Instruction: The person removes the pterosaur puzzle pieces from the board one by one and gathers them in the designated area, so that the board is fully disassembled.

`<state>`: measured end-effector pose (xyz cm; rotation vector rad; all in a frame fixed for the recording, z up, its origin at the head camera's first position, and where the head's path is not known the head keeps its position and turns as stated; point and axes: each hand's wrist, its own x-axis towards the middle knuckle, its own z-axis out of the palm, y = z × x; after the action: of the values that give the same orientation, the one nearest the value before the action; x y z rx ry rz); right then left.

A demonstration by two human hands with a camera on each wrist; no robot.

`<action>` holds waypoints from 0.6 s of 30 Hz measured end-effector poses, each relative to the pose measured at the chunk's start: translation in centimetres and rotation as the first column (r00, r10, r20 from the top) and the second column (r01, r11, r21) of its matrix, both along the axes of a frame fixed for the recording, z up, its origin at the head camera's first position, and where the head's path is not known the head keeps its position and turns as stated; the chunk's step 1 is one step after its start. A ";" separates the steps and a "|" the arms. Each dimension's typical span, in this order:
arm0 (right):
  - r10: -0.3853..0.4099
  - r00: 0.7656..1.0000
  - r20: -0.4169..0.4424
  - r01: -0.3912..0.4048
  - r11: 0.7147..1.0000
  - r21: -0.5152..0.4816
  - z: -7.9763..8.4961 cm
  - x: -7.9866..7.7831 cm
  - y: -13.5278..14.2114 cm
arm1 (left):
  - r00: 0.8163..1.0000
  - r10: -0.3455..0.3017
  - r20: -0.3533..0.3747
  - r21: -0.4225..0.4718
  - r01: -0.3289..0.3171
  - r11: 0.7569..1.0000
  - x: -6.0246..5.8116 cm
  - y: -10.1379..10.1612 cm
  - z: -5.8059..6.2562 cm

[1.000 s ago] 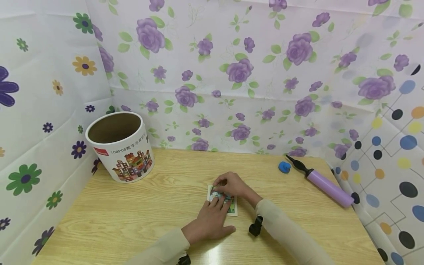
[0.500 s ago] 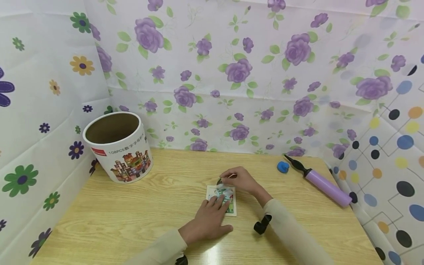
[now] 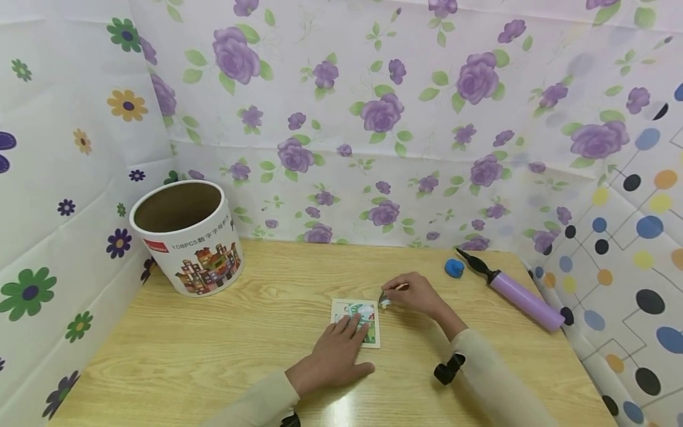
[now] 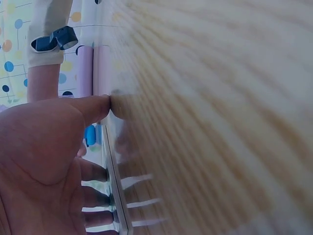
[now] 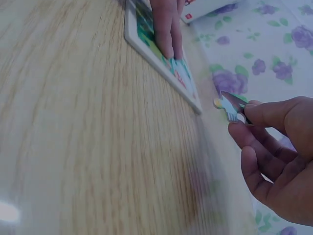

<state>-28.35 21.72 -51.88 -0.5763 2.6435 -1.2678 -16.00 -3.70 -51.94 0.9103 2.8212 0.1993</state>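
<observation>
Head view: the right hand [image 3: 413, 293] is shifting from the picture board [image 3: 368, 309]'s far edge to just beside its far right corner.
Piece [image 5: 229, 108]: right thumb and fingers are pinching it apart from the board, seemingly not being fitted now.
Left hand [image 3: 337, 356]: straight fingers are resting on the board, which is lying on the counter [image 3: 256, 344].

On the bench [image 3: 256, 338], a bucket [image 3: 194, 252] stands frame left, a puzzle board [image 3: 358, 308] lower centre, a hand pump [image 3: 525, 299] right.
</observation>
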 end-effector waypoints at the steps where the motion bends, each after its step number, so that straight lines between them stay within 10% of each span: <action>1: -0.013 1.000 0.010 0.013 1.000 0.005 0.0 0.1 0.3 | 1.000 -0.001 -0.002 0.000 0.001 1.000 0.0 0.0 0.1; 18: -0.073 0.997 0.027 0.069 0.991 0.112 -1.0 0.1 2.1 | 1.000 -0.007 -0.020 0.003 0.007 1.000 -0.3 0.0 -0.3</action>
<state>-28.27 23.83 -52.92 -0.4459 2.7099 -1.1291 -16.29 -3.75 -52.22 0.9279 2.8362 0.1940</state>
